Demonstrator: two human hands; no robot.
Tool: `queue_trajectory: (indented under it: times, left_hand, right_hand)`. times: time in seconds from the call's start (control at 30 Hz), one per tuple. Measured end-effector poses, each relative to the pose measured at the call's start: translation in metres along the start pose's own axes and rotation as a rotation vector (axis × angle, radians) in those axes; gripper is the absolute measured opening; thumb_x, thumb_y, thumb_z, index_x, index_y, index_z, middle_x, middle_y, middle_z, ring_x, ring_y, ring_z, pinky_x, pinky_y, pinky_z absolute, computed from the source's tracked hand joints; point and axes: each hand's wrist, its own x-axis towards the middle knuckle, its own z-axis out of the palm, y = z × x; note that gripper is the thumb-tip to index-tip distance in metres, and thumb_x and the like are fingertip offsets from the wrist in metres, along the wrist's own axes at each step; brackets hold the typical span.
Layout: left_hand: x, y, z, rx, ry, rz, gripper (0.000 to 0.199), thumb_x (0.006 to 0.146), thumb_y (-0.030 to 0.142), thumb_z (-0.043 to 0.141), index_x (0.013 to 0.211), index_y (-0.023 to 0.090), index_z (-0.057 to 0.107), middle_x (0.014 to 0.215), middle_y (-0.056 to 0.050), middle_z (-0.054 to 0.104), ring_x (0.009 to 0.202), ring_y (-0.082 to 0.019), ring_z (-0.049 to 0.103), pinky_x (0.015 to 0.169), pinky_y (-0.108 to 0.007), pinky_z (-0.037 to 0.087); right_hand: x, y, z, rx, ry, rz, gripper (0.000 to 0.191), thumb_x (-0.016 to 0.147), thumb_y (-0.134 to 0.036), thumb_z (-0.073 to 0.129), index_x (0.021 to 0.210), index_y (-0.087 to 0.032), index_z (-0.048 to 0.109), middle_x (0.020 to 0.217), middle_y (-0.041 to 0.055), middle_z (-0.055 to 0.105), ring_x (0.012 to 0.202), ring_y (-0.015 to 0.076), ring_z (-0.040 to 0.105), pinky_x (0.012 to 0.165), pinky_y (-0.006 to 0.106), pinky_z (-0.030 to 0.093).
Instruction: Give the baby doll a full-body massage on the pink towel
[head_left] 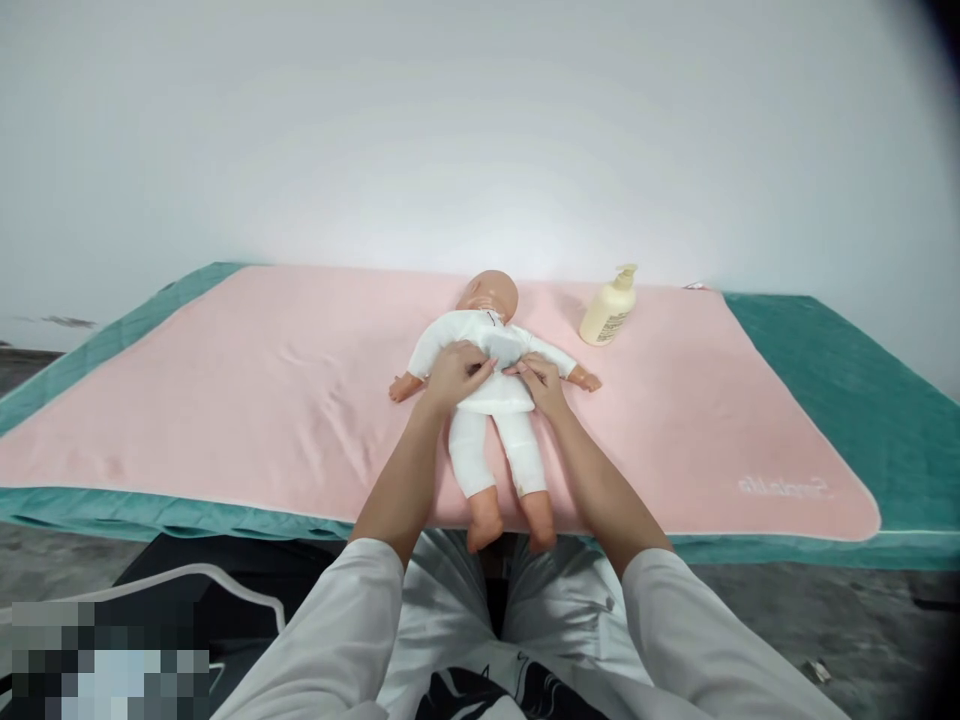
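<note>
A baby doll (pixel 493 292) lies on its back in white clothes, its head away from me and turned to one side. Over the chest of its white top (pixel 496 393) is a light grey patch (pixel 505 347). My left hand (pixel 457 373) is at the left side of the doll's chest, fingers curled and thumb against the top's front. Across from it, my right hand (pixel 541 378) pinches the top's front just below the grey patch. Both sets of fingertips are close together, and the exact grip is partly hidden. The doll's feet stick out past the near edge.
A pink blanket (pixel 225 400) with mirrored lettering covers much of a green padded table (pixel 862 370). To the doll's right stands a cream pump bottle (pixel 608 310). Behind rises a pale wall (pixel 480 130). Dark furniture (pixel 225 555) with a white tube is at lower left.
</note>
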Motion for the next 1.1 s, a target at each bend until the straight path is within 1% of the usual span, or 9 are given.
queue_trajectory:
  times: [0.1,0.17,0.3,0.47,0.6,0.7,0.8,0.93,1.1]
  left_hand:
    - [-0.007,-0.001,0.000,-0.086,0.154,0.015,0.038,0.094,0.043,0.051,0.069,0.021,0.068,0.073,-0.004,0.070,0.079,-0.019,0.062,0.080,-0.038,0.048]
    - [-0.009,-0.002,-0.001,-0.113,0.210,0.026,0.032,0.095,0.039,0.052,0.076,0.021,0.071,0.084,-0.005,0.072,0.089,-0.019,0.063,0.087,-0.040,0.048]
    - [-0.010,-0.006,0.000,-0.088,0.187,0.042,0.024,0.094,0.035,0.054,0.089,0.021,0.073,0.098,-0.006,0.072,0.098,-0.020,0.062,0.092,-0.041,0.047]
    - [-0.012,-0.011,0.005,0.028,0.141,0.017,0.023,0.093,0.033,0.055,0.090,0.021,0.074,0.094,-0.005,0.071,0.094,-0.020,0.062,0.089,-0.040,0.048]
    - [-0.012,-0.012,0.007,0.121,0.108,-0.004,0.026,0.093,0.033,0.053,0.085,0.020,0.075,0.090,-0.005,0.072,0.090,-0.020,0.062,0.087,-0.040,0.049]
    - [-0.011,-0.011,0.007,0.140,0.095,-0.002,0.028,0.094,0.033,0.052,0.085,0.020,0.075,0.091,-0.005,0.071,0.090,-0.020,0.063,0.088,-0.041,0.050]
    - [-0.012,-0.010,0.006,0.141,0.106,0.022,0.027,0.095,0.032,0.050,0.095,0.021,0.074,0.100,-0.007,0.071,0.100,-0.021,0.062,0.092,-0.042,0.049]
    - [-0.012,-0.009,0.006,0.164,0.133,0.054,0.028,0.095,0.030,0.050,0.113,0.021,0.069,0.119,-0.008,0.068,0.114,-0.023,0.057,0.103,-0.045,0.045]
    - [-0.011,-0.010,0.008,0.170,0.138,0.025,0.034,0.095,0.031,0.050,0.123,0.017,0.063,0.123,-0.009,0.067,0.116,-0.024,0.056,0.105,-0.046,0.043]
  right_hand:
    - [-0.001,0.000,-0.001,0.017,0.078,-0.002,0.037,0.095,-0.048,0.049,0.086,-0.026,0.076,0.086,0.0043,0.072,0.090,0.0222,0.064,0.089,0.044,0.050]
    - [-0.002,-0.001,-0.001,0.000,0.110,-0.016,0.036,0.095,-0.049,0.048,0.094,-0.026,0.076,0.098,0.0057,0.072,0.101,0.0236,0.063,0.096,0.046,0.048]
    - [-0.002,-0.001,0.001,-0.044,0.075,-0.045,0.033,0.097,-0.046,0.047,0.105,-0.029,0.074,0.115,0.0049,0.071,0.114,0.0240,0.061,0.103,0.048,0.045]
    - [0.000,0.002,0.004,-0.089,0.046,-0.051,0.031,0.098,-0.039,0.046,0.102,-0.030,0.075,0.110,0.0029,0.074,0.109,0.0230,0.063,0.100,0.048,0.045]
    - [0.000,0.001,0.005,-0.123,0.035,-0.037,0.032,0.098,-0.041,0.046,0.101,-0.030,0.076,0.109,0.0023,0.075,0.108,0.0232,0.064,0.100,0.049,0.045]
    - [0.000,0.001,0.005,-0.124,0.038,-0.036,0.032,0.098,-0.042,0.046,0.100,-0.030,0.076,0.108,0.0028,0.075,0.107,0.0231,0.064,0.100,0.048,0.046]
    - [0.001,0.001,0.005,-0.114,0.055,-0.056,0.031,0.098,-0.041,0.047,0.103,-0.030,0.075,0.111,0.0037,0.074,0.109,0.0229,0.063,0.100,0.047,0.045]
    - [0.005,0.002,0.003,-0.128,0.042,-0.080,0.033,0.097,-0.045,0.047,0.114,-0.030,0.071,0.122,0.0049,0.069,0.119,0.0237,0.059,0.106,0.048,0.043]
    - [0.013,0.007,0.004,-0.117,-0.007,-0.072,0.037,0.097,-0.049,0.045,0.118,-0.030,0.069,0.127,0.0050,0.067,0.124,0.0233,0.057,0.110,0.048,0.041]
